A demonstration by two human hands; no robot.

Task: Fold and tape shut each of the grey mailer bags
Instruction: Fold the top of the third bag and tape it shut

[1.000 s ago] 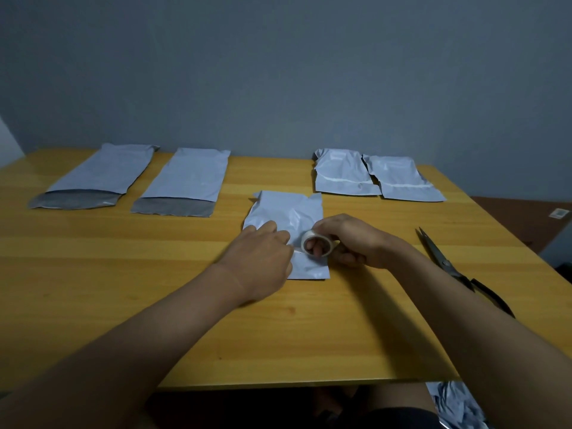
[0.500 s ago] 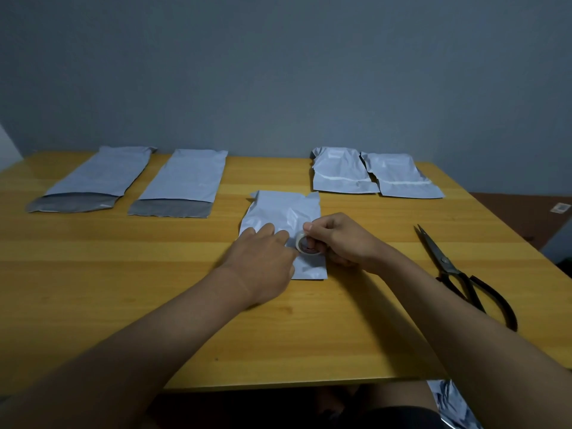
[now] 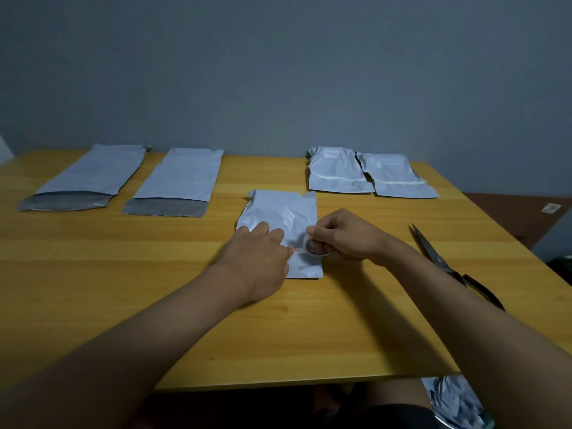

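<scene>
Five grey plastic mailer bags lie on the yellow wooden table, and from the head view we see them in three groups. At the far left, two long unfolded mailer bags lie side by side with their dark open flaps toward the near edge. At the far right, two folded mailer bags lie just beside each other, each crossed by a pale strip. The fifth bag, a crumpled folded grey mailer, sits in the middle of the table under our hands. Our left hand rests on its left part with the fingers fairly straight, pressing down on the plastic; the fingertips reach a short pale strip of tape on the bag. Our right hand curls its fingers and thumb around a small roll of clear tape, which stands on edge touching the bag's right side, just beside the left fingertips. To the right, well apart from the bag, a pair of dark metal scissors lies on the table, blades pointing far, its handles partly hidden behind our right forearm. Below the near table edge at the right, a heap of crumpled grey plastic shows.
</scene>
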